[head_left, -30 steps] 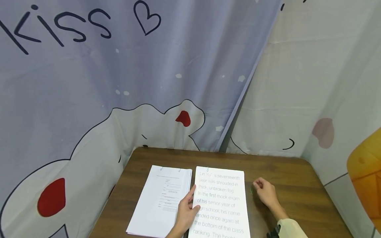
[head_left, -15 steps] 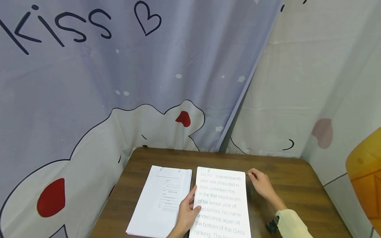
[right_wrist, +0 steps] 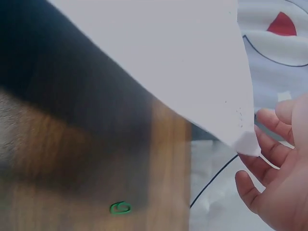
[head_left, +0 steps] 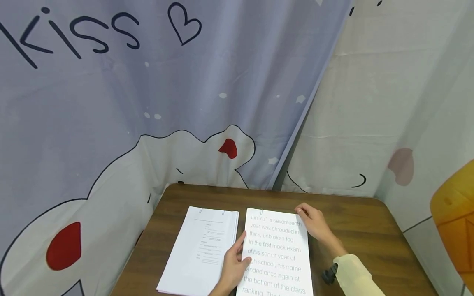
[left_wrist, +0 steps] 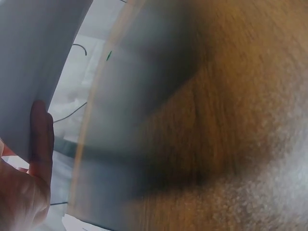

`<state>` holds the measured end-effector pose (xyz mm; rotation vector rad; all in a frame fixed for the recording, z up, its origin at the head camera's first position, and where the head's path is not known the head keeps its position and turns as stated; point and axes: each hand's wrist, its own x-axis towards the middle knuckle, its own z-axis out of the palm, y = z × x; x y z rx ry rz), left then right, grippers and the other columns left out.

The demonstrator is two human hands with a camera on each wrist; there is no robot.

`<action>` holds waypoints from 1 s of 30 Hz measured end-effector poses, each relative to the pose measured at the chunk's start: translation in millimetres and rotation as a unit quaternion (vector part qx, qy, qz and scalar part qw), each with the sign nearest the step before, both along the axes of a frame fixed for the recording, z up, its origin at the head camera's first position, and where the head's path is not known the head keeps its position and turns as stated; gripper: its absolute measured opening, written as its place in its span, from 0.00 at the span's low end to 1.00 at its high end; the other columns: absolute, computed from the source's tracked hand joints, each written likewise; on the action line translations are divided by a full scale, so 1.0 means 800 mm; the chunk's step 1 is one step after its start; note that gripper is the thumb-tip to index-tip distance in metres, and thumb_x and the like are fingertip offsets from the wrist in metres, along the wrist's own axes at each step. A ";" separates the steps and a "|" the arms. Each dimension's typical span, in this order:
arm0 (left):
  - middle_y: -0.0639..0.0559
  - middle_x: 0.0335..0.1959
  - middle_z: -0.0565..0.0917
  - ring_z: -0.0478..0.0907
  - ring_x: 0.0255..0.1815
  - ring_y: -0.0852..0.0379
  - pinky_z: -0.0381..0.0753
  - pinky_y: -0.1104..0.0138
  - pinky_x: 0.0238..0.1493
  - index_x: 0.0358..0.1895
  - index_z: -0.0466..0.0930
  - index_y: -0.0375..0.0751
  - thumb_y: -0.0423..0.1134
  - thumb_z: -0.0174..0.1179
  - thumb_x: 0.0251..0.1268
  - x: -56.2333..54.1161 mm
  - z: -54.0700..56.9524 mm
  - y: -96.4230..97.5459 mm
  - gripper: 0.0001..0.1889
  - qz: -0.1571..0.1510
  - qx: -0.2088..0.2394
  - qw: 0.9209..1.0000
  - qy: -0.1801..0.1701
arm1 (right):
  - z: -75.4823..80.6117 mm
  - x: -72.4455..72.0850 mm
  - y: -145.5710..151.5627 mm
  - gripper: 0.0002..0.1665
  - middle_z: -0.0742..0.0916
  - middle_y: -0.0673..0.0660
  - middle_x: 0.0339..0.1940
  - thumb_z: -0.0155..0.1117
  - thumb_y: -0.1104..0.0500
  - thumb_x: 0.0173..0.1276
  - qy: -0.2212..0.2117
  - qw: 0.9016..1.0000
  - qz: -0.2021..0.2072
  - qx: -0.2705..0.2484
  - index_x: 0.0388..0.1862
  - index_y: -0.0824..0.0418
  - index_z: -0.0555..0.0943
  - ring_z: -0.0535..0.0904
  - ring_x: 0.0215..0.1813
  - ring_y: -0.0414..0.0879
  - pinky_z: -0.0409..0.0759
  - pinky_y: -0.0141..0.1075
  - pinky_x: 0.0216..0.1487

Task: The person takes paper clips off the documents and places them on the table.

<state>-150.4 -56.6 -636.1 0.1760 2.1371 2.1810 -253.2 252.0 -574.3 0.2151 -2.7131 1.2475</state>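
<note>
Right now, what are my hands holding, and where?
The right hand lifts the white printed sheet by its top right corner; the left hand presses its left edge.

Brown wooden table (head_left: 363, 222) — paper stack (head_left: 200, 250), printed sheet (head_left: 277, 255), green clip (right_wrist: 120, 208).

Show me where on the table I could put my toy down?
Bare wood lies right of the big-print page, out to the table edge, and along the back by the curtain. One small green clip lies there. The middle is crowded with papers and both hands.
</note>
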 end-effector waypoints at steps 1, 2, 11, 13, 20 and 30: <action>0.32 0.59 0.84 0.92 0.36 0.52 0.93 0.61 0.35 0.83 0.62 0.40 0.14 0.58 0.58 -0.001 0.000 0.000 0.46 0.000 0.001 1.000 0.001 | 0.001 -0.002 -0.002 0.12 0.90 0.56 0.42 0.57 0.57 0.84 0.008 1.000 0.004 0.004 0.50 0.60 0.86 0.79 0.40 0.45 0.78 0.35 0.41; 0.32 0.59 0.83 0.92 0.36 0.52 0.93 0.61 0.35 0.83 0.62 0.41 0.15 0.58 0.58 -0.001 -0.001 0.000 0.46 0.000 0.001 1.000 0.000 | 0.003 -0.003 -0.004 0.11 0.89 0.55 0.42 0.58 0.57 0.83 0.013 1.000 0.006 0.006 0.49 0.59 0.86 0.79 0.40 0.44 0.78 0.35 0.41; 0.33 0.58 0.83 0.92 0.36 0.51 0.93 0.60 0.35 0.83 0.62 0.42 0.15 0.58 0.59 0.002 0.003 0.006 0.46 -0.003 0.007 1.000 0.004 | 0.014 -0.015 -0.026 0.09 0.88 0.48 0.41 0.64 0.54 0.79 0.020 0.999 0.032 0.022 0.49 0.55 0.87 0.81 0.45 0.44 0.80 0.40 0.49; 0.34 0.58 0.83 0.92 0.37 0.51 0.93 0.61 0.35 0.83 0.62 0.43 0.15 0.58 0.60 0.003 0.005 0.008 0.46 -0.003 0.010 1.000 -0.001 | 0.015 -0.016 -0.032 0.07 0.88 0.47 0.41 0.67 0.53 0.78 0.021 0.999 0.041 0.025 0.49 0.54 0.86 0.81 0.46 0.44 0.79 0.41 0.50; 0.33 0.60 0.83 0.92 0.39 0.50 0.93 0.63 0.36 0.83 0.61 0.44 0.14 0.58 0.61 0.005 0.011 0.010 0.46 -0.001 0.016 1.000 -0.005 | 0.022 -0.021 -0.062 0.09 0.89 0.43 0.40 0.73 0.54 0.72 0.036 0.996 0.078 0.033 0.49 0.51 0.86 0.82 0.49 0.45 0.63 0.49 0.62; 0.32 0.60 0.82 0.92 0.40 0.50 0.93 0.63 0.37 0.84 0.61 0.43 0.14 0.58 0.61 0.009 0.016 0.013 0.45 -0.009 0.018 1.000 0.001 | 0.025 -0.025 -0.090 0.13 0.91 0.41 0.41 0.78 0.53 0.66 0.044 0.992 0.098 0.068 0.48 0.51 0.87 0.80 0.47 0.42 0.64 0.44 0.54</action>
